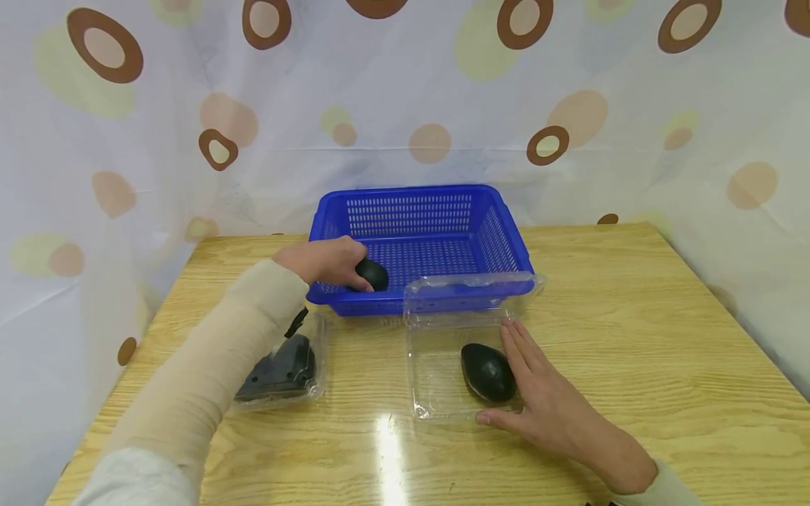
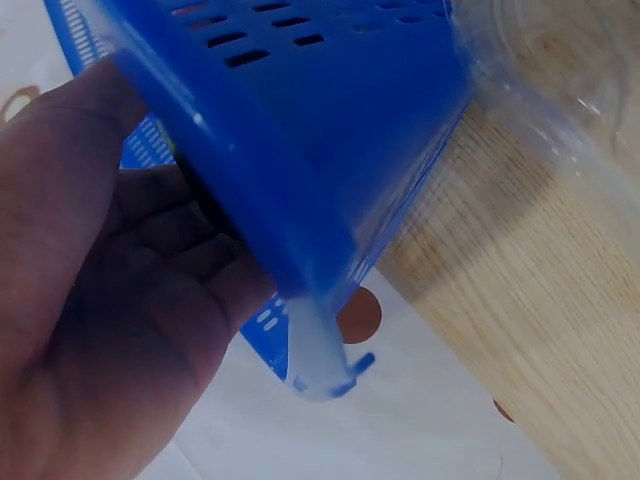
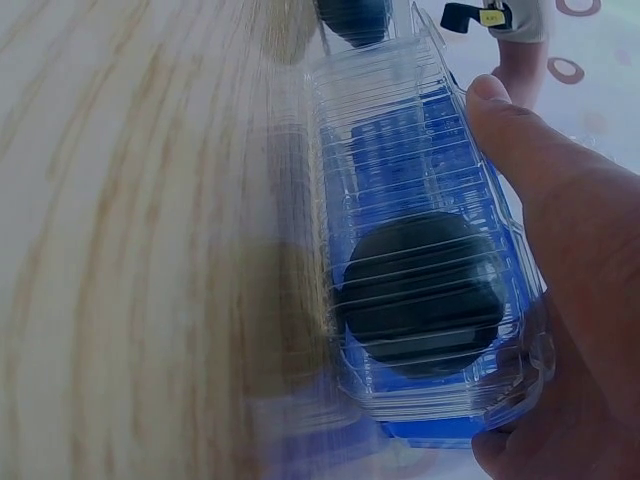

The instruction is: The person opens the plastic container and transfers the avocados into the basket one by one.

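Note:
In the head view my left hand (image 1: 332, 261) reaches over the near left rim of the blue plastic basket (image 1: 418, 306) and grips a dark green avocado (image 1: 373, 274) inside it. The basket wall hides much of that avocado in the left wrist view. My right hand (image 1: 544, 393) lies along the right side of a clear plastic clamshell box (image 1: 436, 379), fingers extended on its side and thumb at the front edge. One avocado (image 1: 489, 372) sits in this box, close to my right fingers. The box's lid (image 1: 468, 299) stands raised against the basket front.
Left of the open box, partly under my left forearm, is another clear clamshell box (image 1: 319, 372) holding dark avocados (image 1: 285, 369). Everything rests on a wooden table (image 1: 633, 337). A patterned white curtain (image 1: 392, 84) hangs behind and beside the table.

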A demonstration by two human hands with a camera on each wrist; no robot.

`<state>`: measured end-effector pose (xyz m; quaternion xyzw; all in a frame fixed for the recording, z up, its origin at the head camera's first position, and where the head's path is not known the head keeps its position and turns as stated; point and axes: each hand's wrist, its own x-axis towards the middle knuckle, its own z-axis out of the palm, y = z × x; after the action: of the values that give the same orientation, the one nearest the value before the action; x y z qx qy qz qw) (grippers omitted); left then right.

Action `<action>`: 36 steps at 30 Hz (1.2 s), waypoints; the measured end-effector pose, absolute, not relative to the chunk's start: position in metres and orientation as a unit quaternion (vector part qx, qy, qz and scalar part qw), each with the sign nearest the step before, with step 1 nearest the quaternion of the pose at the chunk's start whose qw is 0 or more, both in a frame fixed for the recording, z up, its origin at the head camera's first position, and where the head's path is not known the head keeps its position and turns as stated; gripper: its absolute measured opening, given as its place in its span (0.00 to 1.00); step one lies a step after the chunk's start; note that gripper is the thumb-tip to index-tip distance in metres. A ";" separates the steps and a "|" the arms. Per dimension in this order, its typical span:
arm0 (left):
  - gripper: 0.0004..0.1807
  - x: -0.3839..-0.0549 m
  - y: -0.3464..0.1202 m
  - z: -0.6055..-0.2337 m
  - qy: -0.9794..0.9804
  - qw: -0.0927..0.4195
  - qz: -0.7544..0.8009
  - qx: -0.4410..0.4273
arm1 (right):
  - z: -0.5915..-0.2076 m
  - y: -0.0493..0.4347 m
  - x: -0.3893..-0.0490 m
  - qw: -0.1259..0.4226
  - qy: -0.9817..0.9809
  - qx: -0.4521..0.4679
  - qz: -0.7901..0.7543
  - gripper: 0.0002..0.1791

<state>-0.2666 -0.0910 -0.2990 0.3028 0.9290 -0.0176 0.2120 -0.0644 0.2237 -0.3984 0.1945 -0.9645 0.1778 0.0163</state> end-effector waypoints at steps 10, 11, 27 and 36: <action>0.18 -0.266 -0.089 -0.313 0.926 0.218 -0.070 0.299 | -0.398 0.222 -0.065 0.015 -0.964 0.199 0.176 0.66; 0.18 -0.266 -0.089 -0.314 0.926 0.219 -0.073 0.300 | -0.398 0.222 -0.065 0.016 -0.964 0.199 0.176 0.67; 0.28 -0.266 -0.096 -0.316 0.932 0.213 0.006 0.294 | -0.397 0.222 -0.064 0.016 -0.964 0.199 0.177 0.66; 0.32 -0.267 -0.100 -0.311 0.932 0.206 0.047 0.293 | -0.398 0.224 -0.064 0.015 -0.965 0.192 0.178 0.66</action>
<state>-0.2666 -0.1001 -0.3112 0.2931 0.9324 0.0466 0.2064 -0.0635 0.2239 -0.3979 0.1922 -0.9650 0.1779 0.0147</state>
